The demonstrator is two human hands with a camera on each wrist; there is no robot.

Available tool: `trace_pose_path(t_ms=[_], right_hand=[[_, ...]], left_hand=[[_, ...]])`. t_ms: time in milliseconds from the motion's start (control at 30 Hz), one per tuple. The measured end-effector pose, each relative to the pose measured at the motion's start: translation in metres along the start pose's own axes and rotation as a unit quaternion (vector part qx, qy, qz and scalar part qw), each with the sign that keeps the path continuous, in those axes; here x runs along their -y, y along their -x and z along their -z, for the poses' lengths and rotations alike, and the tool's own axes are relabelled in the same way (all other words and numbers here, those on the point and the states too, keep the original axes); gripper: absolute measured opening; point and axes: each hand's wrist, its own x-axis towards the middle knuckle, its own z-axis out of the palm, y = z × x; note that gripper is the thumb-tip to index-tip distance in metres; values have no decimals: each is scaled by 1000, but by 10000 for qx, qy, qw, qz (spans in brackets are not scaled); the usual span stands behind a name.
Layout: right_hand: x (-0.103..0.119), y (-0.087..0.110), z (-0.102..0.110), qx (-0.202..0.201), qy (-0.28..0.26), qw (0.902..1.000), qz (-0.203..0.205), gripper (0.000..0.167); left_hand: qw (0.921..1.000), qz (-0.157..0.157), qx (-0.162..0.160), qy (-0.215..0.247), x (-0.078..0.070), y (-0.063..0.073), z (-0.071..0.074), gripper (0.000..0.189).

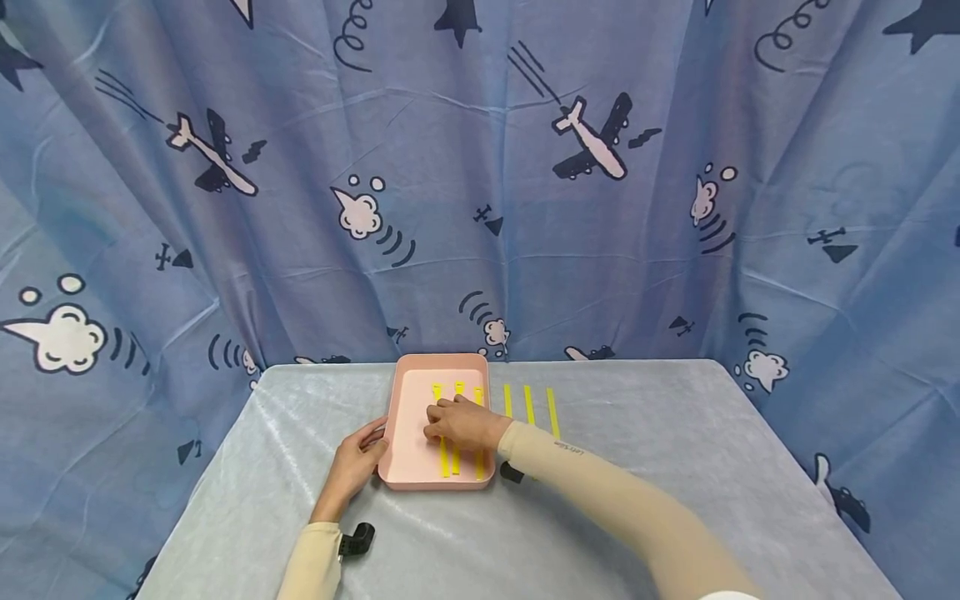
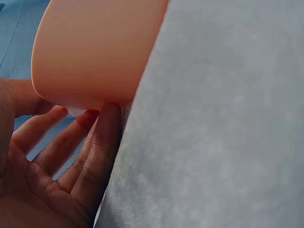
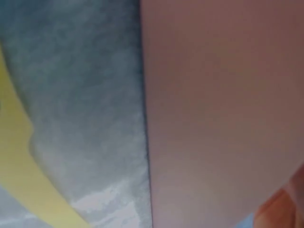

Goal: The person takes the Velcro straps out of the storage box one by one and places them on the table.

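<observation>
Beige fabric sleeve (image 1: 622, 506) nearest; right hand (image 1: 463, 423) over flat yellow strips (image 1: 456, 463) inside pink rectangular tray (image 1: 409, 408), pinching or not, cannot tell. Left hand (image 1: 351, 468) pinches tray edge. Probably arranging strips; next move calls for steady tray.

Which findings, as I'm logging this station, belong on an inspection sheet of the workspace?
Surface: pale grey cloth.
Job's things: pink tray with three yellow strips visible inside; three more strips lie to its right, partly hidden.
Clutter: nothing seen.
Hands: left hand holds the tray's left side; right hand is over the strips inside, its grip unclear.
Cables: nothing seen.
Surroundings: patterned blue curtain behind.
</observation>
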Motion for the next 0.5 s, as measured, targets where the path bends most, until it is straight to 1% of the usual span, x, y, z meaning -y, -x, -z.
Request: trace_pose_path(t_ms=[200,300,333,400,500], right_hand=[[1,2,2,-123,337,9992,185,9],[1,4,3,-157,428,9988,178,7],[2,4,4,-199,473,9986,159,6],[2,6,7,-333,546,9979,126,6],[2,9,12,-730,560,9957,78,9]], left_hand=[[9999,55,-37,-101,1,0,-3,45],[9999,9,-31,-131,2,1,-3,45],[9999,40,-31,-133,2,1,-3,45],[9999,69,-37,-135,1,1,-3,45],[9998,110,-31,-149,0,0,-3,45]])
